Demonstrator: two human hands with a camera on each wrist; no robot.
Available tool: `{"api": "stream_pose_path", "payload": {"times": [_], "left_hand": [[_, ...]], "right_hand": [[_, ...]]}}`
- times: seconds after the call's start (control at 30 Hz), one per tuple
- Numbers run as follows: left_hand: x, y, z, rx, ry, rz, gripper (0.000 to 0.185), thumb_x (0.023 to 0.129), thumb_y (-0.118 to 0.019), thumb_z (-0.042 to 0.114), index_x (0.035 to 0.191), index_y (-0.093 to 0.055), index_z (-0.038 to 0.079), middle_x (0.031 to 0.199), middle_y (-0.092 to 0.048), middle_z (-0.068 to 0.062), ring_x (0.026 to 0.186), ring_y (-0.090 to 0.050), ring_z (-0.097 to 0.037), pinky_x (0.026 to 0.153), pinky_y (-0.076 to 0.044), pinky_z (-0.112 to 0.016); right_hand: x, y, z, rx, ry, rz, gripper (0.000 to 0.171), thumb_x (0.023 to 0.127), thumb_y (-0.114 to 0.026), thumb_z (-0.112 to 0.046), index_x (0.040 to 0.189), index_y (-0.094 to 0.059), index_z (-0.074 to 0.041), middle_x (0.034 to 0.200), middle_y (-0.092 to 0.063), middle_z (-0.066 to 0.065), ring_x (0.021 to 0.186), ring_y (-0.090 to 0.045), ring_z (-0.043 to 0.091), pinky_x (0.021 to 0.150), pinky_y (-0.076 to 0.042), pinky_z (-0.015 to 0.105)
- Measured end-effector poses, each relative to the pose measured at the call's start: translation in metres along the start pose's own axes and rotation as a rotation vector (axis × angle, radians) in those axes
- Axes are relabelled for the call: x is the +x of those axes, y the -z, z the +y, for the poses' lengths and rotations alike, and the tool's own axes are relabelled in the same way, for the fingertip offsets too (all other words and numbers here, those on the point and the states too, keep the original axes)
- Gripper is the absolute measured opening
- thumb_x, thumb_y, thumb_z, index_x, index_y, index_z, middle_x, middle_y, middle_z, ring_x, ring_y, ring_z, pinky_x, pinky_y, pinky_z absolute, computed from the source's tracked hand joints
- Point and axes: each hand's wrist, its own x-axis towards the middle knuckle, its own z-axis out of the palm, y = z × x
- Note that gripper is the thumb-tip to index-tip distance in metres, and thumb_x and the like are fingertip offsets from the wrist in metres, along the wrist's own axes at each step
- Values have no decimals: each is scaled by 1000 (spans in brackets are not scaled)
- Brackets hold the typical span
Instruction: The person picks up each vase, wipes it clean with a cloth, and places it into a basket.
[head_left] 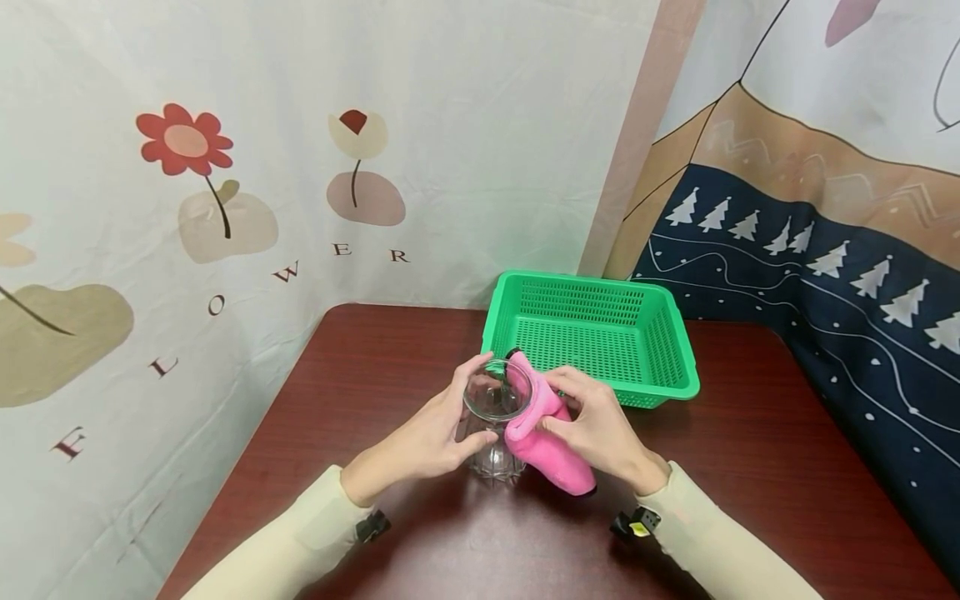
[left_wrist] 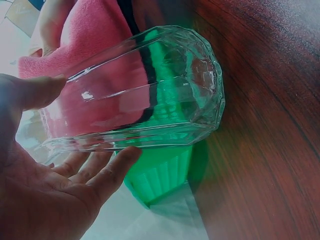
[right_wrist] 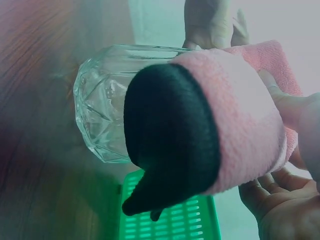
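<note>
One dark wooden bench [head_left: 750, 467] carries it all, with one green basket [head_left: 592, 333] at twelve o'clock from the hands. On the backdrop at nine o'clock, the letters read FLOWER. One clear faceted glass [head_left: 495, 425] stands between the hands: the left hand [head_left: 435, 437] wraps it, thumb [left_wrist: 35, 90] on one side, fingers [left_wrist: 107, 172] on the other. One pink cloth [head_left: 543, 433] with a black patch drapes over the rim at three o'clock, pinched by the right hand [head_left: 600, 429].

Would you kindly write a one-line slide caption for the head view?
Left hand holds a clear glass while right hand presses a pink cloth over its rim, before a green basket.
</note>
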Motion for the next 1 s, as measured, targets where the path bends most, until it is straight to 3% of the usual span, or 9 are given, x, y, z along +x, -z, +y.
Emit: {"api": "stream_pose_path", "payload": {"times": [0.27, 0.43, 0.6, 0.83, 1.0], "left_hand": [[-1, -1, -1, 10, 9, 5, 106, 102, -87, 9, 180, -16, 4, 161, -66, -23, 129, -75, -38, 100, -68, -55], [0, 0, -2, 36, 1, 7, 106, 102, -88, 11, 180, -16, 2, 161, -67, -22, 114, -71, -28, 94, -66, -47], [0, 0, -2, 43, -9, 12, 105, 102, -88, 12, 179, -17, 2, 160, -67, -21, 109, -67, -20, 91, -65, -46], [0, 0, -2, 7, -4, 12, 105, 102, -88, 10, 179, -17, 2, 160, -66, -24, 127, -75, -37, 98, -68, -54], [-1, 0, 0, 12, 8, 18, 106, 101, -89, 10, 180, -18, 5, 157, -66, -24, 134, -74, -38, 100, -69, -52]], "right_hand": [[1, 3, -3, 58, -10, 12, 62, 88, -89, 18, 145, -81, -6, 133, -80, 10, 109, -72, 13, 83, -64, 20], [1, 2, -5, 60, -11, 13, 61, 88, -89, 17, 145, -80, -4, 134, -80, 12, 111, -72, 13, 86, -64, 20], [1, 2, -4, 50, -7, 16, 61, 88, -90, 16, 144, -81, -5, 134, -81, 11, 110, -72, 13, 84, -64, 20], [1, 1, -2, 29, 6, 22, 59, 87, -90, 16, 142, -82, -5, 131, -81, 11, 108, -70, 13, 80, -63, 21], [2, 1, -2, 12, 9, 14, 57, 87, -90, 15, 140, -83, -7, 129, -81, 8, 106, -69, 14, 76, -60, 21]]}}
